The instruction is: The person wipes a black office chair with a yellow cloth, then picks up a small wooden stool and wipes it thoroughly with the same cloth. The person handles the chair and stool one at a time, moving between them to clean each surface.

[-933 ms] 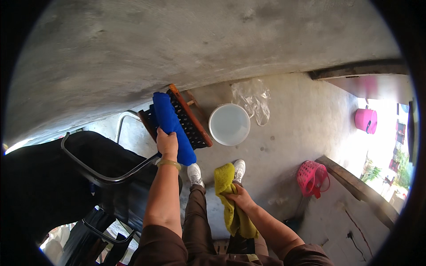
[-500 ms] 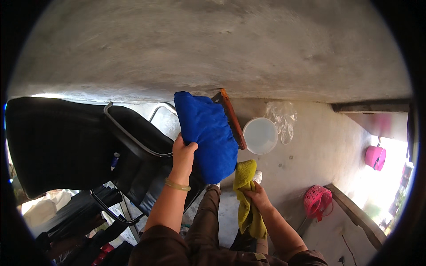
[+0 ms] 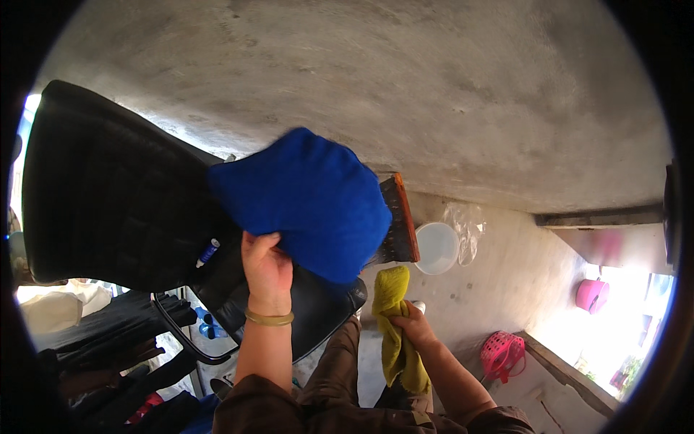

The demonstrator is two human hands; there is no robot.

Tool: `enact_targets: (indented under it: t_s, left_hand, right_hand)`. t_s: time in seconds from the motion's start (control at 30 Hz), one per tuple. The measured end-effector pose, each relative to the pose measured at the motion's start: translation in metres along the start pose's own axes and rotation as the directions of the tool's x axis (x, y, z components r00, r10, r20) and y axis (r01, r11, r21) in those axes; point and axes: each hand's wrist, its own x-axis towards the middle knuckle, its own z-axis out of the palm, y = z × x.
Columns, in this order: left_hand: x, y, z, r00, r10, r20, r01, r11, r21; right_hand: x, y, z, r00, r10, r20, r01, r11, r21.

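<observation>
My left hand point(image 3: 268, 269) pinches the near edge of a blue cloth item point(image 3: 311, 199), soft and rather bulky; I cannot tell if it is a cushion or folded fabric. It hangs over the black padded chair point(image 3: 108, 195), covering its far armrest and part of the seat. Lower and to the right, my right hand point(image 3: 415, 324) is closed around a yellow-green towel point(image 3: 394, 354), whose ends stick out above and below the fist. On the chair lies a small blue-and-white tube point(image 3: 208, 253).
Beyond the seat stands a dark slatted thing with an orange edge point(image 3: 407, 217). Beside it are a white round tub point(image 3: 437, 248) and a clear plastic bag point(image 3: 470, 228). A pink basket point(image 3: 502, 354) sits right, a pink bucket point(image 3: 593, 295) farther off. Dark clothes point(image 3: 123, 325) hang lower left.
The blue cloth item has swung left over the chair with my left hand and spread wider. My view has turned a little. The towel stays in my right hand.
</observation>
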Motion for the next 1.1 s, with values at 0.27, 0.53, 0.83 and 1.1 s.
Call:
enact_targets:
  t_s: [0.27, 0.53, 0.83, 1.1]
  left_hand:
    - [0.043, 0.013, -0.075, 0.988, 0.122, -0.092, -0.147, 0.922, -0.358]
    - [0.054, -0.031, -0.130, 0.921, -0.228, -0.317, 0.144, 0.953, -0.268]
    - [0.007, -0.044, -0.128, 0.897, -0.246, -0.367, 0.280, 0.959, 0.041]
    - [-0.027, -0.078, -0.073, 0.985, -0.156, -0.077, 0.174, 0.854, 0.491]
  right_hand:
    - [0.003, -0.014, 0.037, 0.998, -0.046, 0.032, 0.048, 0.997, -0.068]
    - [0.016, 0.008, 0.034, 0.998, -0.047, 0.036, 0.052, 0.985, -0.165]
    - [0.022, 0.000, 0.024, 1.000, 0.001, 0.006, 0.000, 0.995, -0.102]
    - [0.041, 0.029, -0.015, 0.991, 0.033, -0.131, -0.047, 0.993, -0.109]
